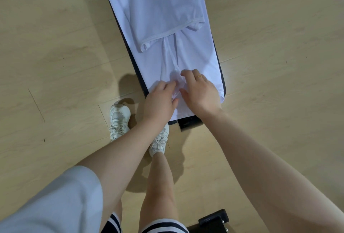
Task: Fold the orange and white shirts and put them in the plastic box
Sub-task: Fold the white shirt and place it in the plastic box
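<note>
The white shirt [163, 19] lies stretched along a narrow dark bench [222, 76], folded lengthwise, with one sleeve laid over its middle. At the shirt's near end my left hand [160, 99] and my right hand [201, 91] sit close together. Both pinch bunched white fabric between thumb and fingers. A gold ring shows on my right hand. No orange shirt and no plastic box are in view.
Light wooden floor [55, 56] surrounds the bench on both sides. My feet in white sneakers [119, 119] stand just left of the bench's near end. A black bench foot [189, 124] sticks out below the shirt, and another black part [214, 219] sits at the bottom edge.
</note>
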Available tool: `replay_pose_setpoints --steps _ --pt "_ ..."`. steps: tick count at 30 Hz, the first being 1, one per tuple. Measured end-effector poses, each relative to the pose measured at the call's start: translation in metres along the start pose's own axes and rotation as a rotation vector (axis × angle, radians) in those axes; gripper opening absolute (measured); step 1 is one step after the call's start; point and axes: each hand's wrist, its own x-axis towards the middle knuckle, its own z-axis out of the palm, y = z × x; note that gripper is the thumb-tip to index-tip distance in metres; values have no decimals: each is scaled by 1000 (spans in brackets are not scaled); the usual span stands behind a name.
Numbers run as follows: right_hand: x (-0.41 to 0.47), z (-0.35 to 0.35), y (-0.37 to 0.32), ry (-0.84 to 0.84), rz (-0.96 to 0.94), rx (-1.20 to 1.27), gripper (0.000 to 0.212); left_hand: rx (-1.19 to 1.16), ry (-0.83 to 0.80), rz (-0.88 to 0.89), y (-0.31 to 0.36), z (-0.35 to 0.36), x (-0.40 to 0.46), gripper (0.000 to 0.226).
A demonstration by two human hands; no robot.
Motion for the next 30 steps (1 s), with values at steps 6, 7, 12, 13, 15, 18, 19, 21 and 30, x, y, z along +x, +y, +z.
replay_pose_setpoints --steps 6,7,12,13,15,18,19,21,30 --pt "17 4 -10 -75 -6 -15 20 -28 -8 -103 -14 -6 -21 43" --pt "16 6 -7 -24 69 124 16 -10 -15 -131 -17 -5 -24 40" --pt "10 0 0 143 636 972 27 67 -74 -108 -22 0 -36 15" --pt "9 -2 1 102 671 883 22 65 -84 -108 -22 0 -38 16" --pt "10 -3 3 16 594 530 10 81 -112 -100 -23 0 -41 20" --pt "18 -9 -11 94 407 286 13 54 -129 -84 -28 -10 -40 22" --pt "23 -11 -20 134 340 314 13 20 -90 -75 -30 -16 -37 23" --pt "39 -15 -41 145 274 443 13 -93 35 -70 -35 -35 -23 23" --pt "98 -1 -102 123 940 1320 25 -898 200 -465 -37 -99 66 17"
